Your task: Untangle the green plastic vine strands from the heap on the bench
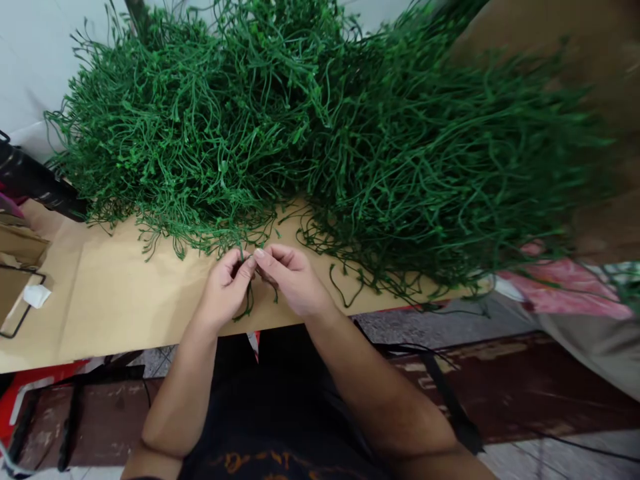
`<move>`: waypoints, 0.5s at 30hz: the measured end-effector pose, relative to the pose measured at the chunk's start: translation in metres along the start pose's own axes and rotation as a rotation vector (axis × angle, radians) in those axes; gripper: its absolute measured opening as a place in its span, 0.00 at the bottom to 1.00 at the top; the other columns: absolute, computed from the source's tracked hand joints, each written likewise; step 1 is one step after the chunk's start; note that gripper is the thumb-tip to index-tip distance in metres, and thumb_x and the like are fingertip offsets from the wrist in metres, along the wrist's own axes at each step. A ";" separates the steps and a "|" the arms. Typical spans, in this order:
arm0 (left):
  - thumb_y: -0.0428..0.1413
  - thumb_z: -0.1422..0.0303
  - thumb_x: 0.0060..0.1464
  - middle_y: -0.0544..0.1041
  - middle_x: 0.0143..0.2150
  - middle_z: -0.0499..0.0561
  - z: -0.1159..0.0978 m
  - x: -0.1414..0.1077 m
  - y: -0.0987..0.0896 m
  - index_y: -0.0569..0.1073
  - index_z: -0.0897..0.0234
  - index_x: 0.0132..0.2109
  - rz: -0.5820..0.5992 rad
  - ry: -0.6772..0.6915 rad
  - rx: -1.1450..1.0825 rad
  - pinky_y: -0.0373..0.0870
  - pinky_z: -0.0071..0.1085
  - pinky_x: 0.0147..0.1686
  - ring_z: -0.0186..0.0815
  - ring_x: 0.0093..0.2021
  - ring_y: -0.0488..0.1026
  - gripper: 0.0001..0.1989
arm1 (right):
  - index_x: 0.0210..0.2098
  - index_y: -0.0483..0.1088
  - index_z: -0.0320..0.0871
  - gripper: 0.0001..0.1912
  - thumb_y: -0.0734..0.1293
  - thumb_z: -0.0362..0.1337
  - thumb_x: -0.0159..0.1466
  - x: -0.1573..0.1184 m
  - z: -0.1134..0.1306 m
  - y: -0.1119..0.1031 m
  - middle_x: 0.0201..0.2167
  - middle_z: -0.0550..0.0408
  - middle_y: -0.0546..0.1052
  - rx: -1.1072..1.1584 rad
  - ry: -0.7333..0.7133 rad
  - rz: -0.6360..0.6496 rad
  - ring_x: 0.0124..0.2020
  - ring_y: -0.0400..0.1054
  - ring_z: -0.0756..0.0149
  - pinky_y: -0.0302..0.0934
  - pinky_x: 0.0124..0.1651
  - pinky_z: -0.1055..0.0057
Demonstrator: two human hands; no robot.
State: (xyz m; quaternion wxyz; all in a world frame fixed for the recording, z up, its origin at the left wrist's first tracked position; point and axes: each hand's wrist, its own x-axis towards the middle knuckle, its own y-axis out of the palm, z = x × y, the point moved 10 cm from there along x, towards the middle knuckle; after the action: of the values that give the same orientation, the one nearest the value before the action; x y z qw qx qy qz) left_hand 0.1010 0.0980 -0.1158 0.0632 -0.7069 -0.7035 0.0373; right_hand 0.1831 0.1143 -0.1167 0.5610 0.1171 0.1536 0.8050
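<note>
My left hand (227, 287) and my right hand (295, 277) meet over the near part of the cardboard-covered table (140, 287). Thumbs and fingers of both are pinched together, with the tips almost touching. Between them is a thin green artificial stem (249, 300), part of it hanging below the fingers; the exact spot they pinch is hidden. Just beyond my hands rises a big heap of similar green stems (200, 127) with small forked tips. A second, darker pile (440, 160) spreads to the right.
A black cylindrical object (40, 177) lies at the left edge, near a black wire frame (23, 300) with a white scrap (37, 295). One loose stem (345, 287) rests right of my hands. Pink patterned material (567, 287) is at the right, and a dark red bench (525, 387) stands below.
</note>
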 end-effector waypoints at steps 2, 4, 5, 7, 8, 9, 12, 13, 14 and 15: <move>0.54 0.60 0.53 0.60 0.24 0.44 0.001 0.001 0.003 0.63 0.64 0.26 0.018 -0.004 -0.034 0.58 0.25 0.28 0.27 0.27 0.57 0.14 | 0.16 0.54 0.40 0.26 0.70 0.53 0.50 0.001 -0.007 -0.003 0.12 0.66 0.52 0.076 0.062 -0.025 0.15 0.44 0.82 0.38 0.18 0.78; 0.55 0.58 0.51 0.61 0.25 0.44 0.004 0.001 0.006 0.64 0.65 0.26 0.045 -0.036 -0.118 0.57 0.25 0.29 0.27 0.27 0.57 0.15 | 0.16 0.52 0.41 0.27 0.70 0.52 0.49 0.001 -0.016 0.000 0.12 0.67 0.51 0.171 0.139 -0.011 0.15 0.42 0.83 0.37 0.17 0.79; 0.56 0.58 0.50 0.61 0.24 0.44 0.006 0.001 0.007 0.64 0.65 0.26 0.058 -0.062 -0.173 0.57 0.25 0.29 0.27 0.27 0.57 0.16 | 0.16 0.52 0.41 0.27 0.70 0.51 0.49 0.001 -0.019 0.004 0.12 0.67 0.50 0.215 0.173 0.010 0.14 0.41 0.83 0.36 0.17 0.79; 0.57 0.57 0.49 0.60 0.23 0.44 0.010 0.002 0.007 0.64 0.65 0.24 0.067 -0.114 -0.262 0.56 0.26 0.29 0.27 0.26 0.56 0.17 | 0.17 0.51 0.42 0.26 0.70 0.50 0.49 0.001 -0.023 0.011 0.12 0.68 0.47 0.289 0.217 0.055 0.14 0.38 0.83 0.34 0.16 0.80; 0.57 0.57 0.48 0.60 0.22 0.44 0.011 0.002 0.006 0.63 0.65 0.23 0.061 -0.129 -0.289 0.56 0.26 0.28 0.27 0.26 0.56 0.18 | 0.17 0.50 0.42 0.26 0.70 0.50 0.50 0.001 -0.024 0.014 0.12 0.68 0.46 0.322 0.225 0.077 0.14 0.37 0.83 0.33 0.16 0.80; 0.57 0.57 0.48 0.59 0.22 0.44 0.012 0.003 0.005 0.63 0.65 0.22 0.057 -0.134 -0.313 0.55 0.26 0.28 0.27 0.25 0.56 0.18 | 0.17 0.50 0.42 0.26 0.70 0.49 0.51 0.001 -0.023 0.016 0.12 0.69 0.45 0.353 0.227 0.095 0.13 0.36 0.83 0.32 0.16 0.80; 0.56 0.59 0.49 0.57 0.20 0.44 0.005 0.003 0.002 0.61 0.65 0.21 0.061 -0.088 -0.455 0.54 0.26 0.25 0.27 0.23 0.54 0.19 | 0.18 0.45 0.42 0.28 0.69 0.46 0.52 0.005 -0.017 0.020 0.13 0.68 0.43 0.475 0.195 0.122 0.13 0.34 0.82 0.31 0.15 0.80; 0.55 0.59 0.50 0.54 0.20 0.44 0.001 0.003 0.000 0.59 0.65 0.20 0.052 -0.060 -0.543 0.53 0.26 0.24 0.27 0.23 0.53 0.19 | 0.18 0.43 0.42 0.28 0.69 0.46 0.52 0.006 -0.014 0.019 0.13 0.68 0.41 0.522 0.177 0.110 0.13 0.34 0.82 0.31 0.15 0.80; 0.54 0.59 0.51 0.52 0.20 0.44 -0.003 0.003 -0.004 0.56 0.64 0.20 0.032 -0.030 -0.638 0.53 0.26 0.23 0.27 0.22 0.51 0.20 | 0.18 0.42 0.42 0.29 0.69 0.45 0.52 0.008 -0.011 0.017 0.13 0.68 0.40 0.562 0.156 0.087 0.13 0.33 0.81 0.31 0.15 0.80; 0.53 0.60 0.52 0.51 0.20 0.43 -0.007 0.002 -0.008 0.54 0.64 0.21 0.007 -0.008 -0.727 0.53 0.26 0.23 0.27 0.21 0.51 0.20 | 0.19 0.41 0.42 0.30 0.69 0.45 0.52 0.009 -0.008 0.014 0.13 0.68 0.39 0.586 0.131 0.058 0.13 0.33 0.81 0.31 0.14 0.80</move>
State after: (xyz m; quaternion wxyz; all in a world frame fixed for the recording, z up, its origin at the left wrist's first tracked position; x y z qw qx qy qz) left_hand 0.0942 0.1001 -0.1081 -0.1950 -0.6855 -0.6686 -0.2122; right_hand 0.1650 0.1174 -0.1186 0.4689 0.2262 0.4118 0.7479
